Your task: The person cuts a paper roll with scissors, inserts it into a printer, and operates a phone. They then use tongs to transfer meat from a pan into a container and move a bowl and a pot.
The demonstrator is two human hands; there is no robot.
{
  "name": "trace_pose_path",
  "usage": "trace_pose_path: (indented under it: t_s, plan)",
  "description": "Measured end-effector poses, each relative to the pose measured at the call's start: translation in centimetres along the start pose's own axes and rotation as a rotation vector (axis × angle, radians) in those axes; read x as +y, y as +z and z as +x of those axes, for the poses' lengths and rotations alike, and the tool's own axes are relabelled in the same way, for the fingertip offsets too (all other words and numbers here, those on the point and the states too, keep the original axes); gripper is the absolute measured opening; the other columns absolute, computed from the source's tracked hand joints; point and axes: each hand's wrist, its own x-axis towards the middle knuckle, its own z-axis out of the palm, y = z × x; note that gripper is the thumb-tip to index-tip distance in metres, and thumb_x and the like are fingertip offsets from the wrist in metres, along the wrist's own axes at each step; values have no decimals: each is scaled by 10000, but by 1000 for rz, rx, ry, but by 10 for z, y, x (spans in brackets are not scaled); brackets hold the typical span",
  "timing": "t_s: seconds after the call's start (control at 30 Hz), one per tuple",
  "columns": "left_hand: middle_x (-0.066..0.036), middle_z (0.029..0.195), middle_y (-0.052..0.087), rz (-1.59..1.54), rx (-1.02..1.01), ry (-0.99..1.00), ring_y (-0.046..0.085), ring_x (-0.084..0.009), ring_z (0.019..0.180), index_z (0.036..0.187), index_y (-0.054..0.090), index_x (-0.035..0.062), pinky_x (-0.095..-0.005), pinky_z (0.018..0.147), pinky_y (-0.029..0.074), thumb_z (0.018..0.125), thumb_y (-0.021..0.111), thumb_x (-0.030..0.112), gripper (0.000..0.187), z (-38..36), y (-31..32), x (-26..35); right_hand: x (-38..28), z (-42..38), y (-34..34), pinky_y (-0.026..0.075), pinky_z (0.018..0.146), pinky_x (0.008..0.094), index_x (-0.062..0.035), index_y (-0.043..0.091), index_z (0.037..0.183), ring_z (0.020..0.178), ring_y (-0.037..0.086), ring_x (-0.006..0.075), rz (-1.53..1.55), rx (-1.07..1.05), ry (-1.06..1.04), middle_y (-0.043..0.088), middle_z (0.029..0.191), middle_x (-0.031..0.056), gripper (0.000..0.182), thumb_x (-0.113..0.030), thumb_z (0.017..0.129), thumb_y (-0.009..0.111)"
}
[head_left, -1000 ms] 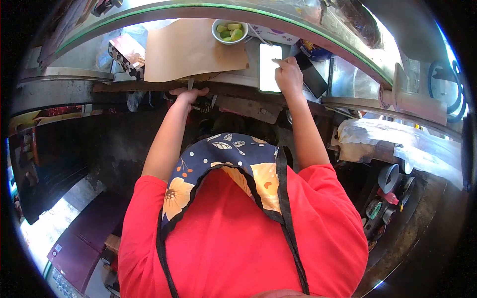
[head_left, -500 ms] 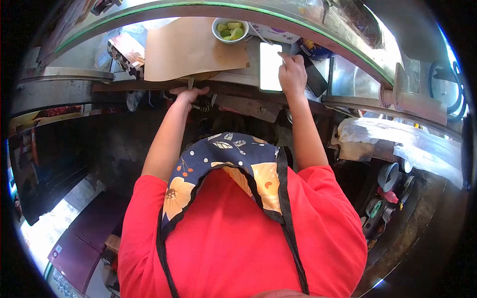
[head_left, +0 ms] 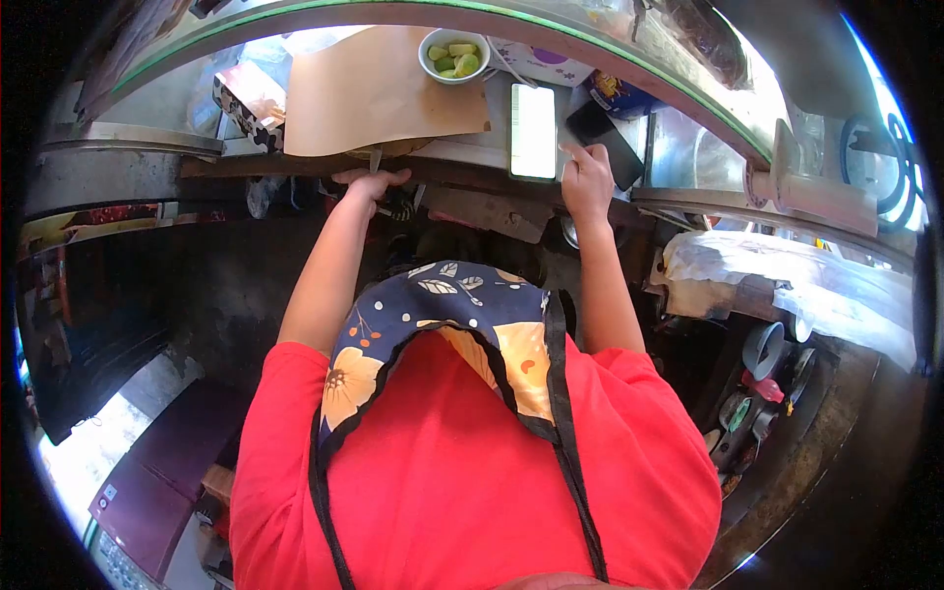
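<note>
My left hand [head_left: 372, 185] rests at the counter's front edge, thumb and a finger spread to the sides. A narrow pale piece [head_left: 376, 157] sticks up just beyond it; whether they touch is unclear. My right hand [head_left: 587, 182] is beside the lower right of a phone [head_left: 533, 133] with a bright screen, its index finger partly out and the other fingers curled, holding nothing. The phone lies on the counter. To its left, a brown sheet [head_left: 374, 93] lies beneath a white bowl [head_left: 427, 67] of cut green fruit [head_left: 466, 65].
A dark flat object [head_left: 615, 147] and a blue package [head_left: 624, 96] lie right of the phone. Behind it is a white patterned box [head_left: 541, 64]. A cow-print box [head_left: 246, 108] stands left. A green-edged glass frame [head_left: 413, 12] arches over the counter. Bowls and utensils [head_left: 762, 354] sit lower right.
My right hand has drawn back off the phone's screen, down and slightly right. The screen now shows faint content instead of plain white. My left hand has stayed at the edge.
</note>
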Motion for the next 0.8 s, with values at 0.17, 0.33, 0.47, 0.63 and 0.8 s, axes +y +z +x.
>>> trace_pose_path:
  t_s: [0.17,0.33,0.47,0.63,0.8]
  plan:
    - [-262,1454,273,86,-98,-38,201,-380,1369,1395,296,-28,-451,1070,228,661,788,492,1025,17,-7,-5,-2,0,2,473,715,391,-125,706,927,792,580,304,16,-10,-26,547,857,123,260,-78,763,510]
    - [-244,1452,283,32,-114,-9,238,-368,1348,1381,322,-35,-468,1057,230,645,796,495,1022,-18,-1,9,-6,19,11,478,715,415,-115,711,921,793,582,322,-5,-16,-47,554,881,134,240,-84,746,549]
    - [-145,1351,448,40,160,-46,448,-322,1173,1408,212,-19,-447,926,356,629,851,375,1081,-7,5,8,-1,48,21,478,752,414,-152,709,960,843,583,319,-42,-6,0,556,915,128,277,-117,760,521]
    - [-263,1449,275,51,51,-23,251,-369,1341,1383,301,-55,-420,1053,256,647,814,450,1029,-16,3,9,3,69,24,469,807,414,-180,708,997,895,579,317,-80,-44,51,559,944,125,310,-159,766,503]
    - [-255,1418,341,51,18,-1,283,-366,1325,1352,366,-54,-432,1037,286,668,796,463,959,-38,7,20,9,74,31,467,811,423,-187,708,998,902,579,322,-76,-75,37,560,946,141,312,-161,770,496]
